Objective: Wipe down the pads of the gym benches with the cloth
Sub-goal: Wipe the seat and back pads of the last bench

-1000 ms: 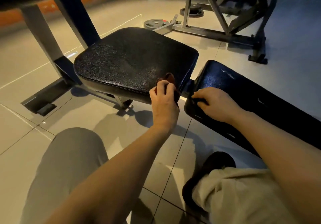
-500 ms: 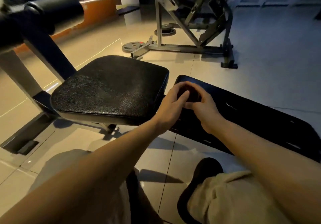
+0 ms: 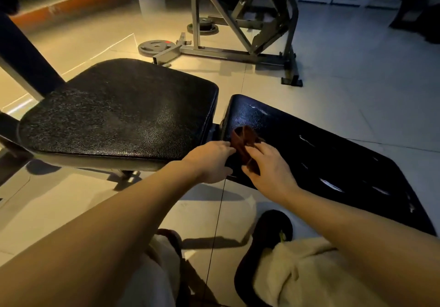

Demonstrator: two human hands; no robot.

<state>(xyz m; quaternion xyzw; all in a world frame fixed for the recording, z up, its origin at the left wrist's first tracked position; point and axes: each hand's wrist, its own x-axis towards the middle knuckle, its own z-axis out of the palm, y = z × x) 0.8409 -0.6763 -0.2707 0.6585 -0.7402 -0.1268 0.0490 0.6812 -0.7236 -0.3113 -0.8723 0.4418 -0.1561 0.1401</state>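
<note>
While the cloth (image 3: 244, 142) is hanging limp and light, both hands (image 3: 240, 161) are pinching its bunched middle over the bench pad (image 3: 333, 154).

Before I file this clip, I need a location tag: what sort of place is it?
Most likely a gym: two black bench pads, a weight plate on the tiled floor, and a steel machine frame behind.

Dim in here: warm yellow light spills across the floor tiles (image 3: 78, 52) from the upper left, cooler grey to the right. Glare streaks the seat pad (image 3: 152, 121), hard shadows fall under it, straight lines bow near the edges, and the cloth (image 3: 242, 140) is slightly blurred.
</note>
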